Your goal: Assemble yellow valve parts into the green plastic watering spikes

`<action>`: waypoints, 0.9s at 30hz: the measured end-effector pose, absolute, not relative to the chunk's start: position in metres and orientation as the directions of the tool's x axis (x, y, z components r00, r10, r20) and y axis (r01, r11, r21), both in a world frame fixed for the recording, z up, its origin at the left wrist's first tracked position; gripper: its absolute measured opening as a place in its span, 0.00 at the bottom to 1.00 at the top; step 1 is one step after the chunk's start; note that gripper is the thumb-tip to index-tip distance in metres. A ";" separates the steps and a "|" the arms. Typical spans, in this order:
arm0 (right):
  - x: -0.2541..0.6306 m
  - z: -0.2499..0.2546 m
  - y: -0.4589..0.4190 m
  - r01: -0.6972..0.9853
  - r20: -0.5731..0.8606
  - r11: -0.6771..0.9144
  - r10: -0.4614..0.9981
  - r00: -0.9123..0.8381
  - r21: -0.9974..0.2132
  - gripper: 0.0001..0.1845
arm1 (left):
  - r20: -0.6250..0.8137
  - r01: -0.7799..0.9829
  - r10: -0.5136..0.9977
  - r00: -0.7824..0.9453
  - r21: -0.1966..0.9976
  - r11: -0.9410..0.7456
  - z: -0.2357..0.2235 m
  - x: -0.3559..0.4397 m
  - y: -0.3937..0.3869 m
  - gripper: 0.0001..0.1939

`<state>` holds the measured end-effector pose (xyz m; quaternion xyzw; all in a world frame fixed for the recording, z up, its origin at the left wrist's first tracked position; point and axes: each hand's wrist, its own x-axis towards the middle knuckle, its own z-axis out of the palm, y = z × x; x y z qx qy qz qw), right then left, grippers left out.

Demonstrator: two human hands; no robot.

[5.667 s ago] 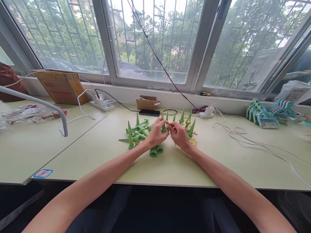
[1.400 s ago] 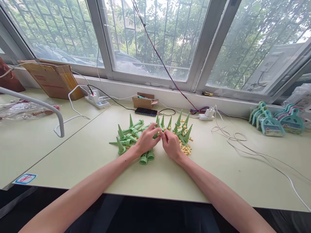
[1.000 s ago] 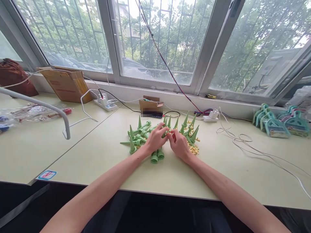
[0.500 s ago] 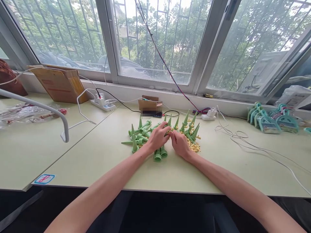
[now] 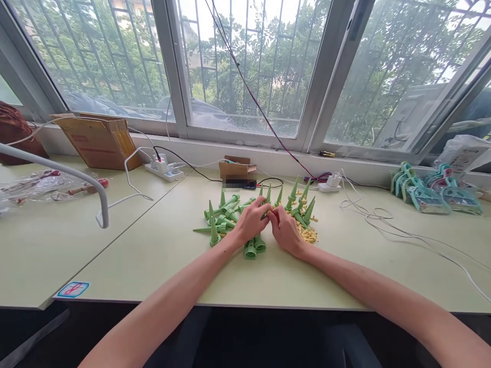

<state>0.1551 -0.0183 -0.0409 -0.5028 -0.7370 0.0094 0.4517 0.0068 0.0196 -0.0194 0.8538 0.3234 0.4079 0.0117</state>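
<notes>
Green spikes (image 5: 214, 234) stand and lie across the middle of the pale surface (image 5: 245, 289), gathered around the person's hands. Nearest the front edge, two green tubes (image 5: 250, 251) lie side by side, their open ends toward the person. Just beyond them, the left hand (image 5: 249, 222) bends its fingers around a green piece (image 5: 264, 216), mostly hidden. The right hand (image 5: 286, 231) meets it, thumb and forefinger drawn in at the left fingertips; whether they pinch anything cannot be told. Beside the right hand lies a heap of small yellow pegs (image 5: 308, 235). Farther back, more spikes stand upright, some with yellow bits at the base. Behind these lies a dark phone (image 5: 251, 185), partly blurred, in front of an open cardboard box (image 5: 229, 169). Past the surface runs a barred window (image 5: 249, 66) with trees outside.
</notes>
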 end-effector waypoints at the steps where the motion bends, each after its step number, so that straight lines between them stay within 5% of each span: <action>1: 0.155 -0.041 -0.018 0.733 0.656 0.486 0.751 -0.073 -0.475 0.13 | 0.690 0.539 0.558 0.461 0.282 -0.794 -0.019 0.007 0.019 0.05; 11: 0.157 -0.039 -0.014 0.719 0.663 0.469 0.749 -0.015 -0.514 0.18 | 0.696 0.529 0.553 0.457 0.287 -0.798 -0.016 0.006 0.020 0.07; 27: 0.171 -0.033 -0.008 0.640 0.669 0.588 0.728 -0.151 -0.495 0.12 | 0.698 0.566 0.582 0.418 0.301 -0.768 -0.017 0.005 0.023 0.13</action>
